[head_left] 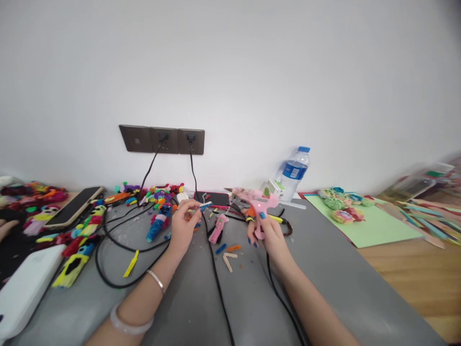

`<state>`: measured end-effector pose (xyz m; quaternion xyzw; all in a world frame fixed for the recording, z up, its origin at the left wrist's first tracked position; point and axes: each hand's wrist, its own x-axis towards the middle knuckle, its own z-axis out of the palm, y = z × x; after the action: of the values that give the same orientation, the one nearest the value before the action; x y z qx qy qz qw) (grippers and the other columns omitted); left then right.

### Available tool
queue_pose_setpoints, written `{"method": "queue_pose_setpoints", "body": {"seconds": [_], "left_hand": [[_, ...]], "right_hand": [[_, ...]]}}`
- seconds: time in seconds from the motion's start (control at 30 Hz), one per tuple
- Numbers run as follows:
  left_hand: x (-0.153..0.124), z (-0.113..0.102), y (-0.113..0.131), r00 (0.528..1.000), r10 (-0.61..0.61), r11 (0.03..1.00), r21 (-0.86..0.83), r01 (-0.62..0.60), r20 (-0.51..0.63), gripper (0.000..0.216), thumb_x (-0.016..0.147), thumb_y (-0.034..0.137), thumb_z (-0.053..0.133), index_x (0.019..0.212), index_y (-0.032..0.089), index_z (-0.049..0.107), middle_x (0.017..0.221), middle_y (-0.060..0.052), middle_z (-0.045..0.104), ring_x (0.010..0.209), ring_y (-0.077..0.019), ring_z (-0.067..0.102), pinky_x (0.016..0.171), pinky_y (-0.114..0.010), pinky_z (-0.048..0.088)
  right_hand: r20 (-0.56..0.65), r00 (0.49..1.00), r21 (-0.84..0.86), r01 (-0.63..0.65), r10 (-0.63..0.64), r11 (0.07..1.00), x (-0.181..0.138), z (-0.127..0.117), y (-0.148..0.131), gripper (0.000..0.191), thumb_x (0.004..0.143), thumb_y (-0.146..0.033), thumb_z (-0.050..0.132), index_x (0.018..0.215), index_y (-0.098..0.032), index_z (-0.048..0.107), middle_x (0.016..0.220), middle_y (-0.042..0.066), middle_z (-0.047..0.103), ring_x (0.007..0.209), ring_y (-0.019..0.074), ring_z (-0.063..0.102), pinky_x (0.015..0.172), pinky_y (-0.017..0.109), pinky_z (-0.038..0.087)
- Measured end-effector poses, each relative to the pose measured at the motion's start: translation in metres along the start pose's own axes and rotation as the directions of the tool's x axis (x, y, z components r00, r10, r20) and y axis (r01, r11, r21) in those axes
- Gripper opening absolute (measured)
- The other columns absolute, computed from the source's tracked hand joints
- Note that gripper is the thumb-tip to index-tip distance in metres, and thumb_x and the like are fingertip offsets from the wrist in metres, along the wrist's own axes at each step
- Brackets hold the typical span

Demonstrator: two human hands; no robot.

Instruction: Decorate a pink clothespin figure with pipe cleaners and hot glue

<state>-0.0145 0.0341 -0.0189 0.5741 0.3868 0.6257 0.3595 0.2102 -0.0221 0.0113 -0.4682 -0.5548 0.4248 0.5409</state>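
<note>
My right hand (268,235) is wrapped round the handle of a pink hot glue gun (260,204), whose nozzle points left. Between the fingertips of my left hand (184,223) is a small blue and white fuzzy piece (205,206), pinched close to the nozzle's height but apart from it. On the grey table between the hands lies a pink fuzzy figure (218,228) with dark ends. Nearer to me are a blue fuzzy piece (221,248), an orange piece (234,248) and cream pieces (228,261).
Black cables (212,259) loop over the table from wall sockets (162,140). Colourful fuzzy figures (79,259), a phone (75,206) and a white device (30,288) crowd the left. A water bottle (294,173) stands behind; green paper (355,226) lies right. Another person's hand (4,228) shows far left.
</note>
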Motion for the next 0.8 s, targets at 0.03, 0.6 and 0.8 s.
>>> {"method": "queue_pose_setpoints", "body": {"seconds": [0.03,0.6,0.8], "left_hand": [[0.0,0.0,0.0,1.0,-0.008,1.0,-0.001,0.008,-0.002,0.01,0.081,0.025,0.064,0.088,0.019,0.066,0.097,-0.004,0.056,0.068,-0.0128,0.06,0.055,-0.024,0.055],[0.003,0.0,-0.005,0.998,0.035,0.999,0.029,-0.036,0.046,0.013,0.078,0.027,0.067,0.086,0.017,0.068,0.096,-0.006,0.061,0.074,-0.0148,0.061,0.057,-0.023,0.052],[0.003,-0.003,-0.003,0.998,0.031,0.999,0.02,-0.032,0.045,0.013,0.077,0.027,0.067,0.086,0.017,0.067,0.094,-0.005,0.059,0.073,-0.0147,0.061,0.055,-0.023,0.054]], "right_hand": [[-0.036,0.999,0.031,-0.008,0.009,1.0,0.002,-0.004,-0.004,0.059,0.088,-0.071,0.039,0.085,-0.016,0.059,0.044,-0.001,0.053,0.037,0.0115,0.037,0.04,0.026,0.027],[-0.205,0.861,0.442,-0.343,0.466,0.829,-0.088,-0.118,-0.002,0.042,0.083,-0.06,0.058,0.074,-0.02,0.055,0.044,-0.009,0.031,0.033,0.0056,0.021,0.034,0.02,0.022],[-0.224,0.831,0.508,-0.346,0.509,0.789,-0.091,-0.118,0.004,0.038,0.075,-0.053,0.07,0.073,-0.02,0.051,0.051,-0.008,0.034,0.038,0.006,0.027,0.037,0.019,0.028]]}}
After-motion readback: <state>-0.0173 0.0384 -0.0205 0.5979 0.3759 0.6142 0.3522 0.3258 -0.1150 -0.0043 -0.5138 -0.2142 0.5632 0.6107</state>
